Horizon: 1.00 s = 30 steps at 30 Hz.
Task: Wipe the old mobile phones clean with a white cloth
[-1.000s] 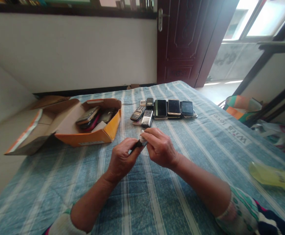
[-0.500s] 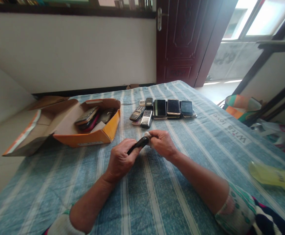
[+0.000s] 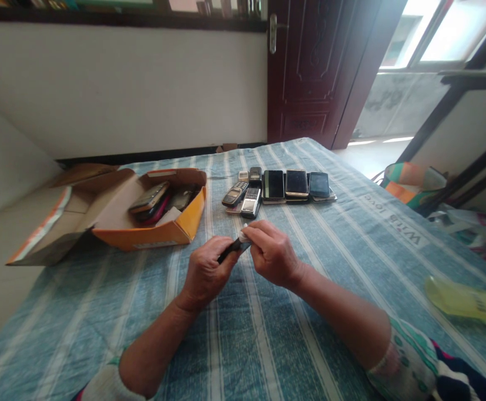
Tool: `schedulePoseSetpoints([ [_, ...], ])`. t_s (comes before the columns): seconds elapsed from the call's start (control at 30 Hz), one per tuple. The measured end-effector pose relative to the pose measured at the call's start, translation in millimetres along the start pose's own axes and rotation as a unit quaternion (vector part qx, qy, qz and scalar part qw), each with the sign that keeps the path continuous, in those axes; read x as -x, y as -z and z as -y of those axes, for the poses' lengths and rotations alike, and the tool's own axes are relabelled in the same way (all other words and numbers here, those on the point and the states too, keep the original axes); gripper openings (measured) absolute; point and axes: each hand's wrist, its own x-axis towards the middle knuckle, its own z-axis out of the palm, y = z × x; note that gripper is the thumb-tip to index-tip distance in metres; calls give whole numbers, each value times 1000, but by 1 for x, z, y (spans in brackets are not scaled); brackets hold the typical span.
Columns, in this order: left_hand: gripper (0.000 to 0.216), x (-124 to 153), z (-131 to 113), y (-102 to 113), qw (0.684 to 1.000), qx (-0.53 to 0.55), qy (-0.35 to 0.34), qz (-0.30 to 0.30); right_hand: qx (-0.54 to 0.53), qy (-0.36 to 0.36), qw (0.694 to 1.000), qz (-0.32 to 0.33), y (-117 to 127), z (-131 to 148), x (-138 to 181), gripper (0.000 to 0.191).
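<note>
My left hand (image 3: pixel 206 271) is closed round a small black phone (image 3: pixel 230 250), held just above the striped blue cloth (image 3: pixel 268 334). My right hand (image 3: pixel 271 252) is pinched on a small white wad (image 3: pixel 243 236), perhaps cloth or tissue, pressed against the phone's upper end. Both hands meet near the middle of the table. Beyond them lies a row of old phones (image 3: pixel 280 186), some with keypads, some with dark screens.
An open orange cardboard box (image 3: pixel 151 211) with several more phones stands at the left, its lid folded out. A yellow-green plastic object (image 3: pixel 464 301) lies at the right edge. A dark door and a bright window are behind the table.
My right hand with the white wad slid out to the phone's far tip, then back over its upper end. My left hand kept its hold, tilting the phone slightly.
</note>
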Motion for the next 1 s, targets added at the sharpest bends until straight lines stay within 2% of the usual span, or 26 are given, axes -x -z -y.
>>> schedulePoseSetpoints([
  [0.1, 18, 1, 0, 0, 1000, 1, -2, -1, -11, -10, 1000, 1, -1, -2, 0, 28],
  [0.27, 17, 0, -3, 1, 1000, 2, 0, -9, -62, -127, 990, 4, -1, -9, -4, 21],
  [0.43, 16, -2, -4, 2, 999, 11, -3, -30, -163, -249, 954, 35, -3, -14, -6, 17],
  [0.53, 16, -2, -5, 2, 999, 13, 0, -31, -189, -285, 939, 39, -5, -16, -5, 17],
  [0.63, 18, -3, -5, 3, 1000, 7, 7, -13, -140, -237, 961, 18, -4, -14, -4, 18],
  [0.73, 19, -2, -3, 2, 1000, -1, 10, 0, -58, -117, 991, -14, -1, -7, -3, 21],
  [0.87, 18, -1, -1, 1, 1000, -3, 2, 4, 18, 6, 1000, 1, 2, 1, -2, 27],
  [0.93, 18, 0, -1, 0, 1000, -4, -2, 4, 34, 28, 999, 11, 3, 2, -1, 27],
  [1.0, 18, 0, -2, 0, 1000, 0, -5, 2, 19, 11, 1000, 13, 2, 1, -1, 28],
])
